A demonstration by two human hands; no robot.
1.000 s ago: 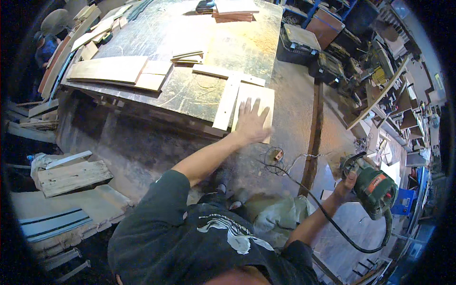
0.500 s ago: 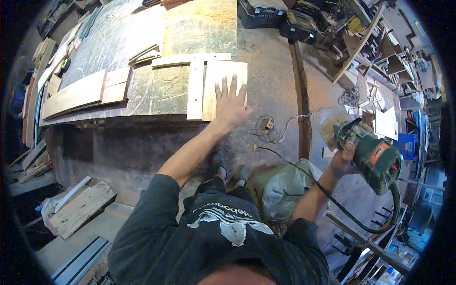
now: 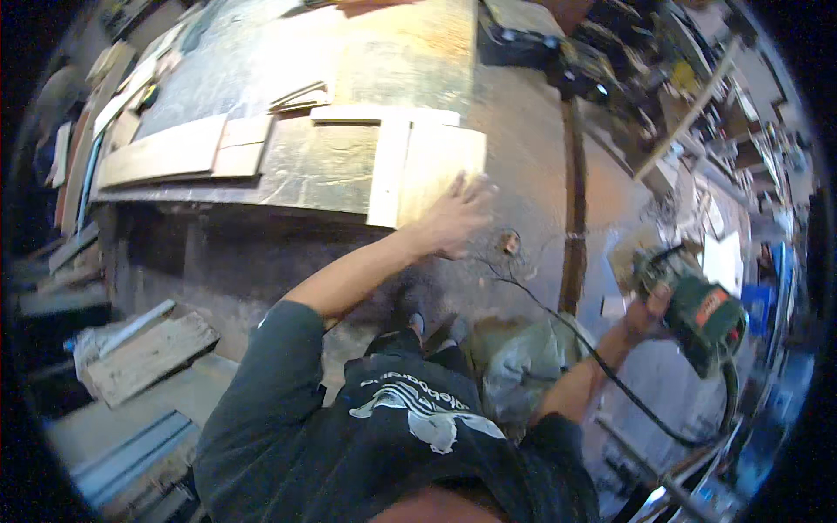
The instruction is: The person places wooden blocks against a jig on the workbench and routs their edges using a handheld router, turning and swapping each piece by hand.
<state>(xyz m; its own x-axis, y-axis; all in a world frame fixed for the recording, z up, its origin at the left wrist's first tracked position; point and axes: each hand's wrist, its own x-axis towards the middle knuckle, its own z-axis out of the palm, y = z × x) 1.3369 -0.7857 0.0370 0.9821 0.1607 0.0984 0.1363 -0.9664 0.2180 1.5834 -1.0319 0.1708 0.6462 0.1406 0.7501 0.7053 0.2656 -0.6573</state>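
Observation:
My left hand (image 3: pixel 449 220) is open, fingers apart, over the right edge of a pale wooden board (image 3: pixel 440 161); blur hides whether it touches. That board lies at the bench's near right corner, beside a narrow wooden strip (image 3: pixel 386 179). A crosswise wooden strip (image 3: pixel 344 115) runs along their far ends. Off to the right, my right hand (image 3: pixel 649 307) grips a green power tool, apparently a router (image 3: pixel 708 315), with a flat base plate (image 3: pixel 629 257) on its left side. It is held clear of the bench. A black cord (image 3: pixel 593 350) runs near my right forearm.
Other planks (image 3: pixel 170 150) lie on the scratched workbench (image 3: pixel 314 170) to the left. A crumpled pale bag (image 3: pixel 527 366) stands on the floor by my feet. Scrap boards (image 3: pixel 153 357) sit lower left, black toolboxes (image 3: pixel 519 48) far right, and cluttered shelving (image 3: pixel 741 139) farther right.
My left hand has slid from flat on the board toward its right edge. The view has shifted, so the bench appears farther right. The router stays in my right hand.

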